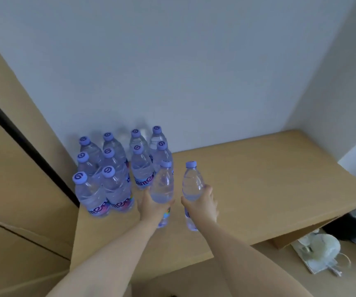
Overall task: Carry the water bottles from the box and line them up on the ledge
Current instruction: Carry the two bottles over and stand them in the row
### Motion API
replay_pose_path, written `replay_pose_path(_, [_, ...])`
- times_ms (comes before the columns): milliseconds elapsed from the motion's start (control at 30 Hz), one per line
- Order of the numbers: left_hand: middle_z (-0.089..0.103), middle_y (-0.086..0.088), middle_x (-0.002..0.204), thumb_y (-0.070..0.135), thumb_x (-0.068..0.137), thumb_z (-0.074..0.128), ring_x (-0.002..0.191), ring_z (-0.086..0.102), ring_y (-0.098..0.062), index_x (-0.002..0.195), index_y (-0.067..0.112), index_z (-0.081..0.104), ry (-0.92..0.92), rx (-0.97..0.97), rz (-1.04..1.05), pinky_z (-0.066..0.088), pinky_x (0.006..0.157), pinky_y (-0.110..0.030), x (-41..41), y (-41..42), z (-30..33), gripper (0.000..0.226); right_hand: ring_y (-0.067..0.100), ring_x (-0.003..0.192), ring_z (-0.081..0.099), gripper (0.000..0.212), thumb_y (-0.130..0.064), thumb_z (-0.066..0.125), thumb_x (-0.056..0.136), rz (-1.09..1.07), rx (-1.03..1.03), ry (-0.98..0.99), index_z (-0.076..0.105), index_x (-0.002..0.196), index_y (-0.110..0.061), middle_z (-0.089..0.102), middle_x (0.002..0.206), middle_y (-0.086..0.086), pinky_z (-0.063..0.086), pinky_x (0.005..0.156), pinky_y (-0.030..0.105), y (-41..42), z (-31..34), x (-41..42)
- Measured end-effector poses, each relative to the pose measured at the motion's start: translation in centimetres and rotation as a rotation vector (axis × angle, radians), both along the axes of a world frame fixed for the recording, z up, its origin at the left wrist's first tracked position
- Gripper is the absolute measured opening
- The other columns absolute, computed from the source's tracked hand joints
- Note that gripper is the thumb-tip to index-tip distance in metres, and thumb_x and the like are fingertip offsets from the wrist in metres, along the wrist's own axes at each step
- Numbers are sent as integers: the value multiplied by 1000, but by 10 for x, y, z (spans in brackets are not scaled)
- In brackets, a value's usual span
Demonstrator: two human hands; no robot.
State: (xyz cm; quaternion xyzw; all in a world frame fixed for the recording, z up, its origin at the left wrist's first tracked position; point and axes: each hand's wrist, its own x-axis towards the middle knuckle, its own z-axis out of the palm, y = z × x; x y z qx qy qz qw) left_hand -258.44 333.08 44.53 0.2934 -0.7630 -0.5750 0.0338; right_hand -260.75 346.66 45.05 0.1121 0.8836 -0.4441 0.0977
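The left hand (152, 205) is wrapped around the middle of a clear water bottle (162, 185) with a purple cap, holding it upright with its base at or just above the light wooden ledge (269, 179); whether it touches down cannot be told. Just beside it, the right hand (201, 203) grips a second bottle (192, 183) the same way, thumb on one side and fingers curled around the other, the two bottles standing apart with a narrow gap between them. Both forearms reach in from the bottom of the view. To the left of the left-hand bottle, a group of standing bottles (117, 168) with purple caps and coloured labels is clustered in rows at the left end of the ledge, the back ones close to the pale wall (172, 71). A tan cabinet side (18, 168) with a dark vertical strip rises at the far left. Below the ledge's right end, on a lower surface, lie a white round object with a cord (322, 247) and some dark items, too blurred to tell.
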Motion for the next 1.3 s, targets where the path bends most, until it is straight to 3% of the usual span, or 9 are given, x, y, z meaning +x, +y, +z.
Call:
replay_pose_path(200, [65, 6, 66, 23, 73, 78, 70, 62, -21, 90, 25, 68, 57, 122, 29, 45, 60, -30, -13, -26, -3, 20, 14, 110, 33, 69, -53, 70, 68, 136, -136, -97, 31, 121, -35, 42, 94, -19, 36, 95, 38, -31, -9, -36])
replay_pose_path(433, [71, 9, 85, 3, 70, 77, 87, 66, -11, 93, 29, 65, 158, 104, 59, 53, 74, -21, -13, -42, -4, 37, 21, 120, 39, 77, -34, 82, 68, 276, -131, -47, 39, 132, -26, 37, 119, -4, 40, 104, 42, -49, 0, -53])
replay_pose_path(533, [67, -5, 113, -6, 69, 77, 108, 63, -20, 120, 12, 56, 217, 132, 79, 51, 94, -35, -14, -40, -8, 58, 22, 116, 46, 76, -33, 82, 67, 315, -133, -32, 41, 130, -25, 41, 122, -1, 46, 99, 45, -50, 1, -58])
replay_pose_path(733, [62, -12, 122, 3, 64, 85, 117, 58, -27, 128, 6, 49, 236, 109, 147, 47, 100, -49, -18, -30, -17, 73, 21, 87, 40, 51, -31, 69, 57, 446, -185, -51, 47, 99, -14, 51, 98, 9, 41, 76, 35, -44, 2, -65])
replay_pose_path(867, [66, -7, 113, 7, 65, 86, 108, 63, -22, 121, 13, 52, 231, 75, 208, 52, 93, -42, -17, -23, -19, 65, 23, 93, 50, 56, -33, 72, 60, 522, -281, -100, 48, 105, -9, 56, 105, 10, 49, 84, 45, -31, 4, -67])
replay_pose_path(967, [70, 9, 103, 9, 72, 82, 99, 66, -7, 109, 30, 59, 281, 82, 136, 54, 76, -18, -13, -24, -19, 48, 20, 90, 62, 51, -29, 74, 65, 578, -346, -133, 55, 106, -7, 65, 102, 6, 54, 82, 42, -23, 7, -72])
replay_pose_path(1067, [49, 23, 123, 12, 81, 76, 113, 50, 1, 141, 26, 29, 202, 120, 164, 41, 77, -4, -7, -23, -12, 77, 18, 86, 62, 46, -22, 75, 67, 633, -328, -157, 52, 104, -5, 63, 96, -2, 52, 75, 33, -21, 7, -79])
replay_pose_path(1200, [40, 36, 116, 8, 86, 67, 102, 45, 21, 140, 37, 20, 165, 96, 144, 37, 73, -3, -7, -26, -4, 77, 9, 84, 63, 60, -41, 77, 62, 612, -179, -110, 46, 107, -17, 60, 95, -12, 51, 68, 31, -20, 8, -78])
replay_pose_path(1300, [46, 25, 119, 10, 85, 68, 112, 48, 6, 133, 38, 29, 135, 44, 104, 37, 84, -12, -6, -31, 2, 68, 11, 97, 63, 67, -48, 75, 61, 600, -215, -79, 42, 115, -26, 59, 108, -12, 54, 84, 38, -19, 7, -72])
